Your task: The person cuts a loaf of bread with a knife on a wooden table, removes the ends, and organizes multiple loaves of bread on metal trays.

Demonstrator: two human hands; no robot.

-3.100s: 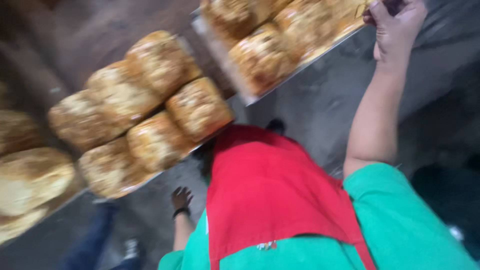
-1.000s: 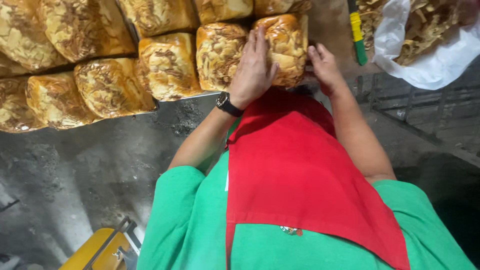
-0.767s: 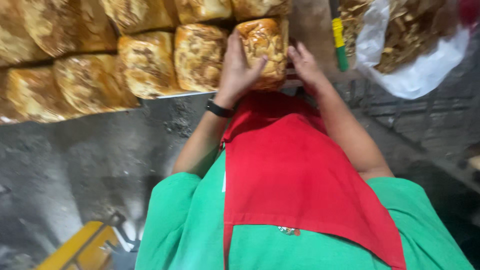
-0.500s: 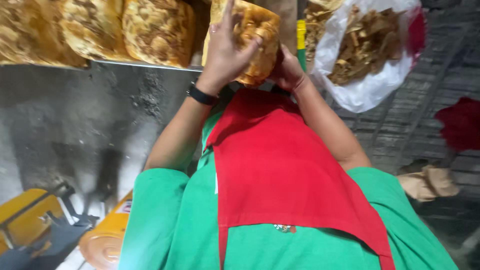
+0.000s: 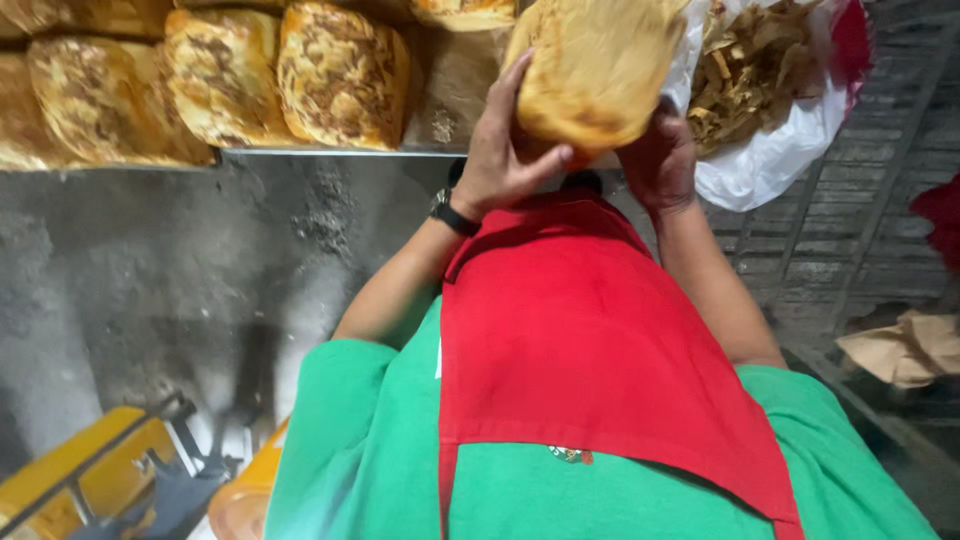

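Observation:
Both of my hands hold one golden-brown bread loaf (image 5: 597, 68), lifted off the tray and tipped so its pale underside faces me. My left hand (image 5: 500, 150) cups the loaf's left side, a black watch on its wrist. My right hand (image 5: 660, 160) supports the loaf from below on the right. Several more loaves (image 5: 340, 70) with crusty browned tops remain on a metal tray (image 5: 330, 152) at the upper left. I wear a green shirt and a red apron.
A white plastic bag (image 5: 770, 160) filled with brown bread scraps lies at the upper right. A brown paper piece (image 5: 905, 345) lies on the dark slatted floor at right. A yellow frame (image 5: 90, 480) and an orange container (image 5: 245, 495) sit at the lower left, on grey concrete.
My hands took hold of the loaf at the tray's right end, lifted it off and turned its underside up. The view has shifted right, bringing the scrap bag closer.

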